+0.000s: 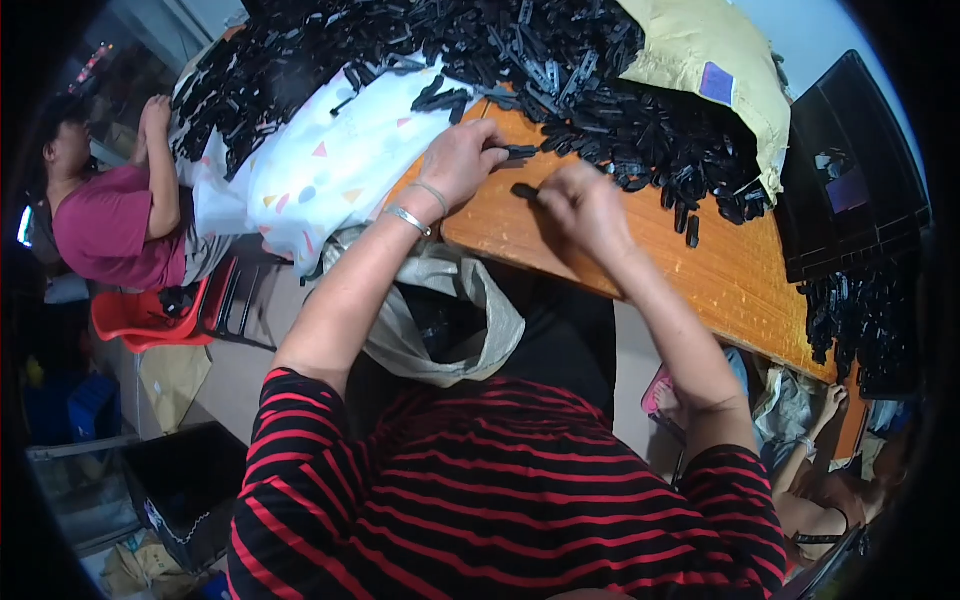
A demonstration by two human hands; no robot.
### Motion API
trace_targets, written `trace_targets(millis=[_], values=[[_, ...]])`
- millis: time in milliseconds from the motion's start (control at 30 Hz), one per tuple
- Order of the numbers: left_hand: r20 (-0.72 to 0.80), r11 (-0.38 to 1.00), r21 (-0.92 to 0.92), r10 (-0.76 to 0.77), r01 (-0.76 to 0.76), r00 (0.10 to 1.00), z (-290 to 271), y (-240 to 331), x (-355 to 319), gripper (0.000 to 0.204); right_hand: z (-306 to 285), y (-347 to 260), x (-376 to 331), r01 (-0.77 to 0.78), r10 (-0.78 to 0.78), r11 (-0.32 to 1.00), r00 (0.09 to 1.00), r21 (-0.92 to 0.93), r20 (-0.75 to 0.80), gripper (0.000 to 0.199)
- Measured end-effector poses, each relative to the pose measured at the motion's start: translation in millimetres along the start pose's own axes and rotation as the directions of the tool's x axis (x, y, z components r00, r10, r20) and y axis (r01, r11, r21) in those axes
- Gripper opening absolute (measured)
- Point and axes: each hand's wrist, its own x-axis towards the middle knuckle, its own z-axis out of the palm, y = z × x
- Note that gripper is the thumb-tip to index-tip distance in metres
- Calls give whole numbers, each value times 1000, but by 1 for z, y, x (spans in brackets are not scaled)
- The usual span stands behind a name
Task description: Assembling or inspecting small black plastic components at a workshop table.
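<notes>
Over the near edge of the orange-brown wooden table (pixel 490 235), my left hand (pixel 460 165) pinches a narrow black plastic piece (pixel 521 152) between thumb and fingers. Close by on the right, my right hand (pixel 592 210) is closed, slightly blurred, with a short black plastic piece (pixel 524 191) sticking out from its fingertips to the left. The two pieces are apart. Just beyond both hands lies a large heap of similar small black plastic pieces (pixel 620 130). Their exact kind is too small to make out.
White patterned sheeting (pixel 320 165) covers the table's left part. A yellowish sack (pixel 690 50) lies at the back right, beside a black crate (pixel 850 170). An open pale bag (pixel 490 335) hangs below the edge. One person (pixel 120 220) sits left near a red chair (pixel 150 315); another (pixel 815 500) is at lower right.
</notes>
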Motion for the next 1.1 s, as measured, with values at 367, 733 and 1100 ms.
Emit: trace_targets(millis=[367, 733, 1100], values=[[353, 695, -592, -232, 408, 906, -4, 19, -11, 17, -13, -9, 2, -402, 355, 845, 915, 352, 192, 10], [170, 876, -390, -234, 283, 957, 13, 14, -16, 18, 1, -9, 3, -659, 585, 454, 728, 600, 358, 15], [193, 956, -102, -254, 276, 948, 18, 14, -7, 21, -4, -5, 16, -767, 634, 534, 642, 356, 431, 21]])
